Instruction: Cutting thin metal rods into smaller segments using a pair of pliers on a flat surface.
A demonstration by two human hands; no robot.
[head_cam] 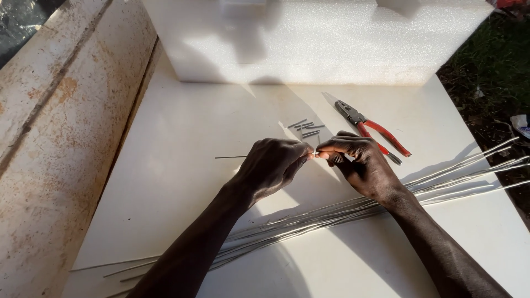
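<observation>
Now, line by line:

Left hand: the left hand (271, 168) is curling its fingers (300, 152) closed, pinching a thin wire piece (231, 157) whose free end is sticking out to the left over the surface (176, 138).

Right hand: the right hand (361, 165) is meeting the left one fingertip to fingertip, its fingers pinched shut on the same wire piece or a tiny bit at its end; which of the two cannot be told, the spot being too small.

Where the wire piece is: it is hovering just above the white surface, between the two hands, roughly level.

How it is likely handling: it is looking very light, stiff yet bendable, smooth and easy to let slip; pinching close to the working end is probably giving the best control, as a hold far out would be letting it flex.

Long rods: a bundle of long grey rods (331, 212) is lying flat across the surface under both forearms, overhanging the right edge.

Cut bits: a few short cut pieces (306, 128) are lying loose just beyond the hands.

Pliers: red-handled pliers (371, 130) are resting beside the right hand, untouched.

Containers: none is showing; a white foam block (314, 44) is standing at the far end with nothing in it.

Left side: a rusty pale wall (55, 127) is running along the surface.
</observation>
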